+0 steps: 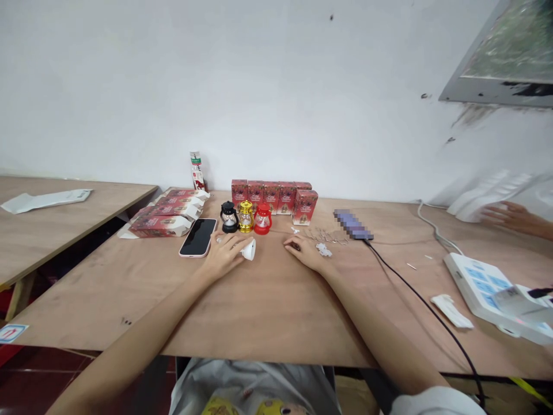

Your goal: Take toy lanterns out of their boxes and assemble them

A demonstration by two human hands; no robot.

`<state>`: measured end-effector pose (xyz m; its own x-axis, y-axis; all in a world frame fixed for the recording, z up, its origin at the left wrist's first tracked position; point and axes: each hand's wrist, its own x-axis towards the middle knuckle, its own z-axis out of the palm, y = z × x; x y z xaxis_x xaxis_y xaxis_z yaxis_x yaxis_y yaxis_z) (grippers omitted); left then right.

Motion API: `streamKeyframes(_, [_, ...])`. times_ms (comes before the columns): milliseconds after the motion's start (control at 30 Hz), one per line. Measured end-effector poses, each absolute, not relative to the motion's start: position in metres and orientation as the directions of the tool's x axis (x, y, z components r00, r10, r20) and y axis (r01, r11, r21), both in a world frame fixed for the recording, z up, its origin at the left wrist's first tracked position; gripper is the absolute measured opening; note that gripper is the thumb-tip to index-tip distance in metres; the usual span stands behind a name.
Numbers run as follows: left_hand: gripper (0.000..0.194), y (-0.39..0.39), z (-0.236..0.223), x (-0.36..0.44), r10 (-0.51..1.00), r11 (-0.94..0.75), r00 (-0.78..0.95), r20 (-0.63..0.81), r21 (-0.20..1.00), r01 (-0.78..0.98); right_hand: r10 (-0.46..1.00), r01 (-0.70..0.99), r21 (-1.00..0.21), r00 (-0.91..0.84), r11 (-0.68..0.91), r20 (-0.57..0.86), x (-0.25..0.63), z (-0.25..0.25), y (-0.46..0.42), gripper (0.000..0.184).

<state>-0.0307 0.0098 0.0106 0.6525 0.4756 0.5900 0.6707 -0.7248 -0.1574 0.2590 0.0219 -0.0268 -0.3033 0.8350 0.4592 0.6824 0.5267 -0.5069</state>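
My left hand (223, 252) rests on the table with its fingers wrapped round a white lantern-like piece (249, 249) lying on its side, its round base facing right. Most of that piece is hidden under the fingers. To the right, my right hand (305, 252) lies on the table with curled fingers; a dark spot shows between them, and I cannot tell what it is. Behind my hands stand a black mini lantern (228, 218), a gold one (246, 217) and a red one (262, 219). Small wire pieces (328, 236) and translucent white bits (323, 249) lie beside my right hand.
Several red boxes (272, 197) stand by the wall; flattened-looking red cartons (162, 223) lie left. A phone (198, 237) sits near my left hand, a second phone (353, 225) with a cable right. Beyond are a power strip (479, 282) and another person's hand (510, 217).
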Motion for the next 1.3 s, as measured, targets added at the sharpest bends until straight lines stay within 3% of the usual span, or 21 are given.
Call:
streamKeyframes(267, [0.039,0.01,0.011,-0.032,0.453,-0.754,0.686,0.569,-0.165,0.635,0.861,0.768,-0.423,-0.319,0.48,0.396,0.265,-0.037,0.023,0.036])
streamKeyframes(567, [0.043,0.013,0.007,-0.032,0.46,-0.762,0.72,0.52,-0.185,0.62,0.895,0.795,-0.429,-0.31,0.429,0.321,0.265,-0.036,0.014,0.042])
streamKeyframes(900, [0.045,0.016,0.002,-0.032,0.477,-0.766,0.711,0.517,-0.153,0.625,0.849,0.714,-0.47,-0.373,0.52,0.373,0.265,-0.031,0.002,0.035])
streamKeyframes(1300, [0.042,0.012,0.008,-0.031,0.47,-0.776,0.722,0.508,-0.152,0.612,0.879,0.721,-0.516,-0.294,0.462,0.375,0.257,-0.029,-0.007,0.031])
